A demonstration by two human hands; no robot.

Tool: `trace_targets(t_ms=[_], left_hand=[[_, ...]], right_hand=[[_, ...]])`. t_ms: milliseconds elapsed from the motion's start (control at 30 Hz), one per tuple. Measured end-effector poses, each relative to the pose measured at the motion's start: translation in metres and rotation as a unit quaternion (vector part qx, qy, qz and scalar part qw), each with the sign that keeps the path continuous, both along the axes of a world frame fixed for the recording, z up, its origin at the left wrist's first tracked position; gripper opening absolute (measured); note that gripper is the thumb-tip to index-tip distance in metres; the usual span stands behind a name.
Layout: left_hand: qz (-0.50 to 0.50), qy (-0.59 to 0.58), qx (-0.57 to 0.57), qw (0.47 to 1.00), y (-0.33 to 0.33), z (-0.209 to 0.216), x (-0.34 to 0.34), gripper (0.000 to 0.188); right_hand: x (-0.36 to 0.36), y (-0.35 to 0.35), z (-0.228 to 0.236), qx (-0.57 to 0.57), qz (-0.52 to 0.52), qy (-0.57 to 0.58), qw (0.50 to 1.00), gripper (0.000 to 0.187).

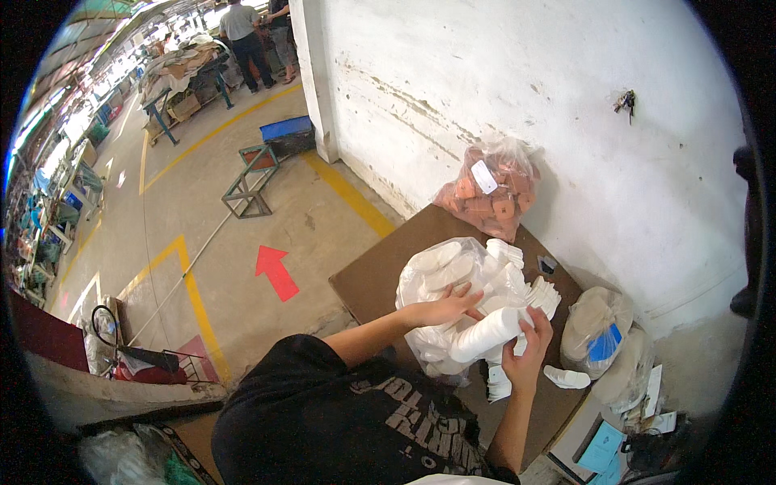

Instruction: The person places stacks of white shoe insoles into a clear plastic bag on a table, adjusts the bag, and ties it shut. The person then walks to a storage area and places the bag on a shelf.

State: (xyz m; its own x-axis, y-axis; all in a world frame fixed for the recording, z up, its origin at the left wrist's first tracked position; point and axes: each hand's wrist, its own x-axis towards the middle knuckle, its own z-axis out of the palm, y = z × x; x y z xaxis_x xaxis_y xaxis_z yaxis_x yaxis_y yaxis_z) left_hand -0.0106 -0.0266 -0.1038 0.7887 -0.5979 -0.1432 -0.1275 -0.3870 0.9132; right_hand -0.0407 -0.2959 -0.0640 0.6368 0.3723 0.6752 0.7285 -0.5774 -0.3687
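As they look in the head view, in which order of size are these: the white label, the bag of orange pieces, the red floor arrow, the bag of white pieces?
1. Bag of white pieces
2. Bag of orange pieces
3. Red floor arrow
4. White label

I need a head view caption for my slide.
Right hand holding a white stack, left hand at a clear bag.

Black short-sleeved T-shirt (299,412) with grey lettering (428,422)
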Motion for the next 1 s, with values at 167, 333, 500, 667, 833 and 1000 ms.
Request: trace_targets(t_ms=[167,333,500,667,833,1000], left_hand=[[0.034,-0.193,0.092,0.976,-0.013,-0.014,-0.003,0.06],[0.084,-0.12,0.144,0.979,-0.023,0.007,-0.011,0.049],[0.146,-0.092,-0.039,0.984,-0.026,0.038,-0.014,0.048],[0.091,-0.178,-0.064,0.978,-0.042,0.056,-0.033,0.067],[0.062,-0.211,0.092,0.971,-0.046,0.065,-0.045,0.091],[0.058,-0.202,0.147,0.967,-0.049,0.07,-0.053,0.093]], right_hand=[[-0.004,-0.01,0.005,-0.016,0.015,0.025,0.999,0.065],[-0.005,-0.017,0.001,-0.036,0.008,0.02,0.999,0.065],[-0.009,0.004,-0.009,-0.102,-0.01,0.005,0.995,0.065],[-0.023,0.032,-0.042,0.051,-0.166,0.089,0.981,0.064],[-0.028,0.013,-0.099,0.173,-0.225,0.427,0.859,0.047],[-0.039,-0.005,-0.127,0.236,-0.139,0.593,0.757,0.039]])
